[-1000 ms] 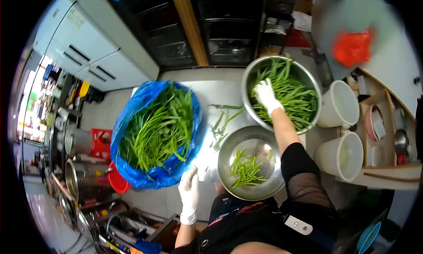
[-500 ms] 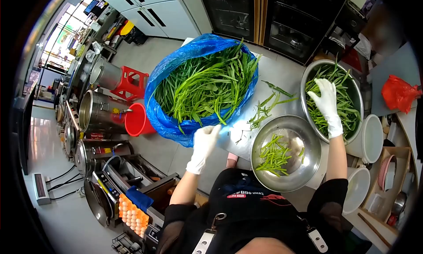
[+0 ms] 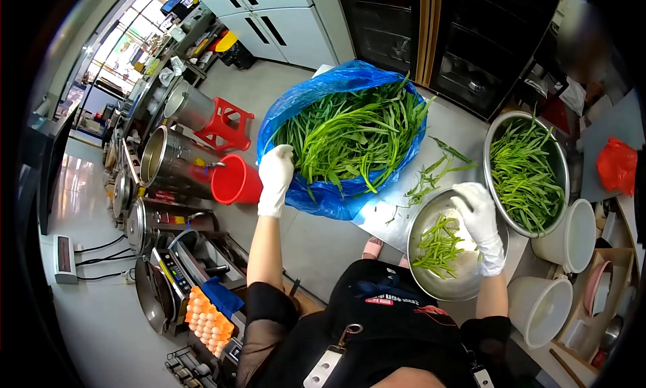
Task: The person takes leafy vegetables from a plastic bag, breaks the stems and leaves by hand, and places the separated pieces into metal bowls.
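A blue plastic bag (image 3: pixel 286 117) full of long leafy green stalks (image 3: pixel 343 135) stands on the metal table. My left hand (image 3: pixel 276 176), in a white glove, is at the bag's left rim with its fingers closed on the plastic. Short cut stems (image 3: pixel 439 245) lie in a shallow steel bowl (image 3: pixel 463 290) near my body. Over that bowl's right side is my gloved right hand (image 3: pixel 479 216), fingers apart and palm down, holding nothing visible. A deeper steel basin (image 3: pixel 564 176) beyond it holds leafy greens (image 3: pixel 528 176).
Loose leaves (image 3: pixel 431 179) are scattered on the metal table (image 3: pixel 447 125) between bag and bowl. White buckets (image 3: pixel 575 236) stand at the right. A red bucket (image 3: pixel 235 179), a red stool (image 3: pixel 232 125) and large steel pots (image 3: pixel 175 159) are on the left.
My left hand has moved from the bag's front up to its left rim. My right hand has left the greens in the deep basin and come over the shallow bowl. The view has shifted.
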